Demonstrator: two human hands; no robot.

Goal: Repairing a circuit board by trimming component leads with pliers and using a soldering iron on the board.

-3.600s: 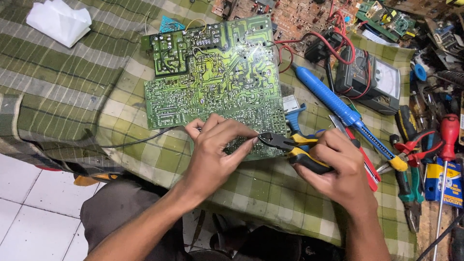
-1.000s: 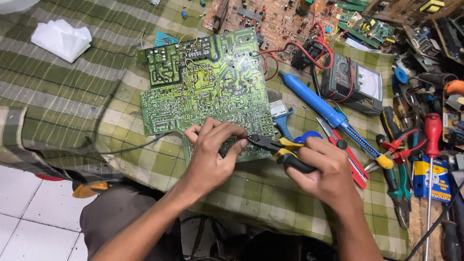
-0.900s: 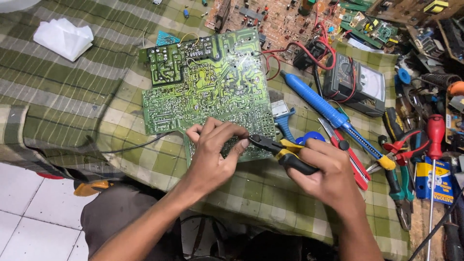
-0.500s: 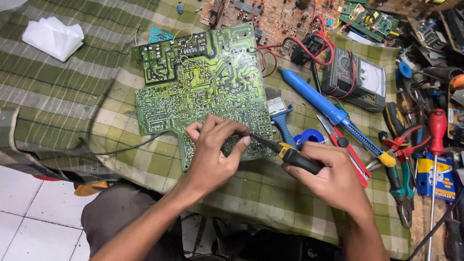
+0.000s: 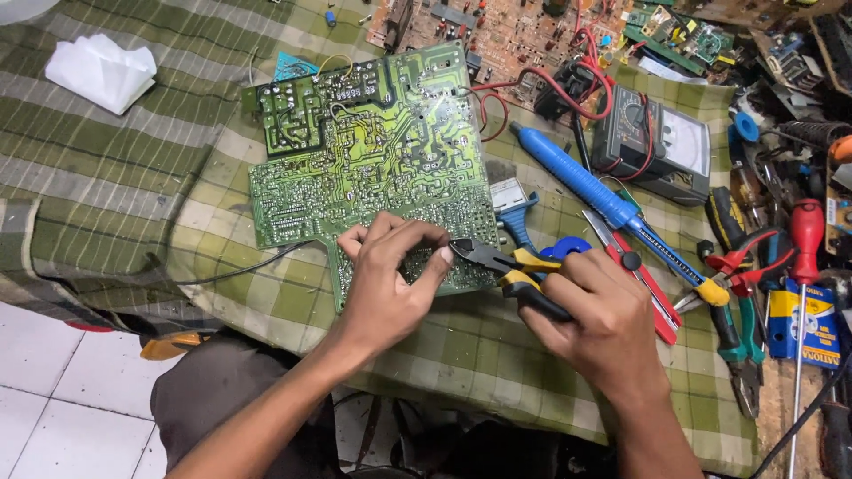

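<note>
Lighting: bright, even, diffuse, from above. Shadows: soft and short, under the left hand [image 5: 383, 286] and right hand [image 5: 593, 330] where they fall on the green circuit board [image 5: 373, 168] and checked cloth [image 5: 124, 168]. Glare: faint sheen on the board's solder side; white tissue [image 5: 99, 71] near overexposed. Focus: centre sharp; right-edge tools slightly soft. Distortion: mild wide-angle bending at the corners.
</note>
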